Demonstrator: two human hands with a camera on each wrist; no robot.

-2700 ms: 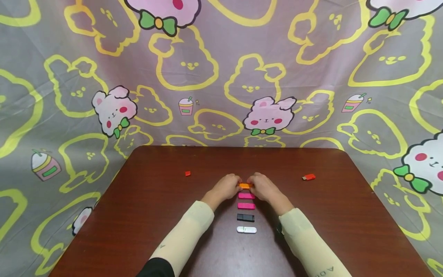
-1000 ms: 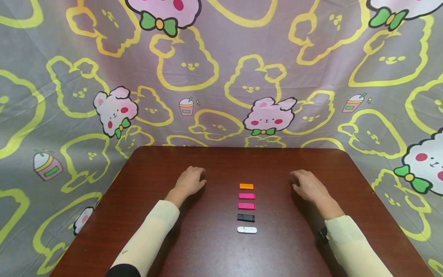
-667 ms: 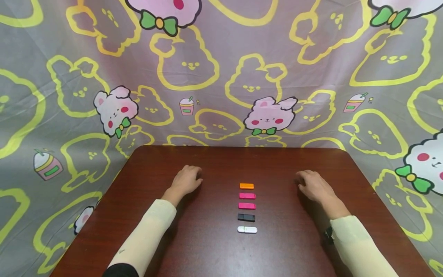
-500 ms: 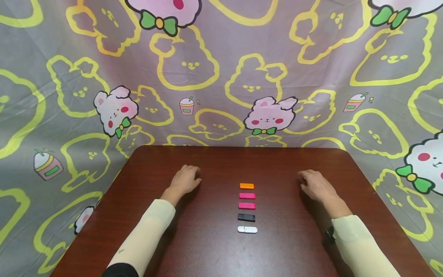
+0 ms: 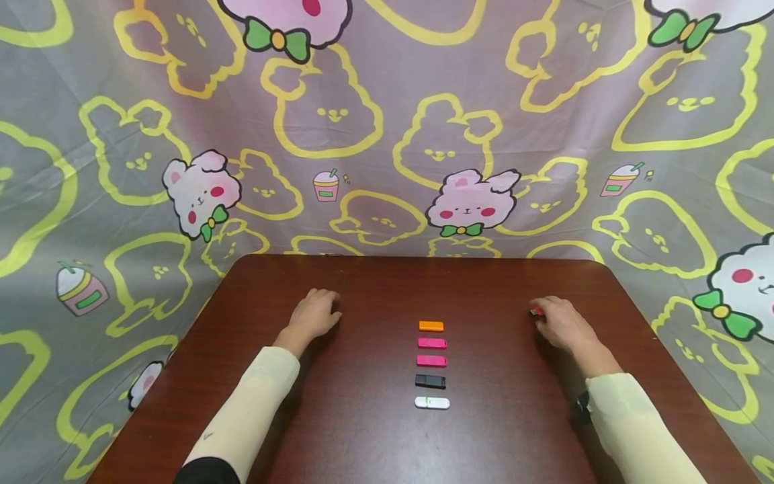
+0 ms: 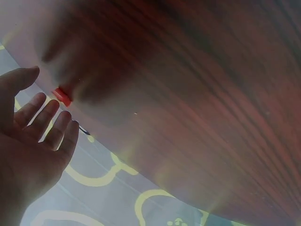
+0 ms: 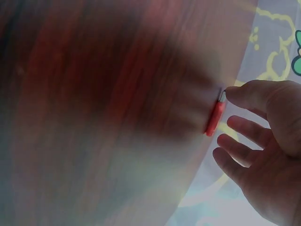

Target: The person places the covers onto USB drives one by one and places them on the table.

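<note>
My left hand [image 5: 311,314] hovers over the left half of the table, fingers spread and loosely bent. Just beyond its fingertips, in the left wrist view, lies a small red cap [image 6: 61,96]; the head view hides it behind the hand. On the right, my right hand [image 5: 564,324] reaches over a red USB stick [image 7: 215,117] with a bare metal plug. The thumb tip appears beside the plug; whether it touches cannot be told. The other fingers are apart from the stick. Part of the red stick [image 5: 538,312] shows by the fingertips in the head view.
Mid-table, a column of USB sticks runs toward me: orange [image 5: 431,327], pink [image 5: 432,343], a second pink [image 5: 432,361], black [image 5: 430,382] and white [image 5: 432,403]. A cartoon-print cloth [image 5: 387,154] hangs behind the brown table [image 5: 363,430].
Both hands have let go of the orange USB stick and moved apart, left hand to the red cap, right hand to the red USB stick. The column of sticks stays in place.
</note>
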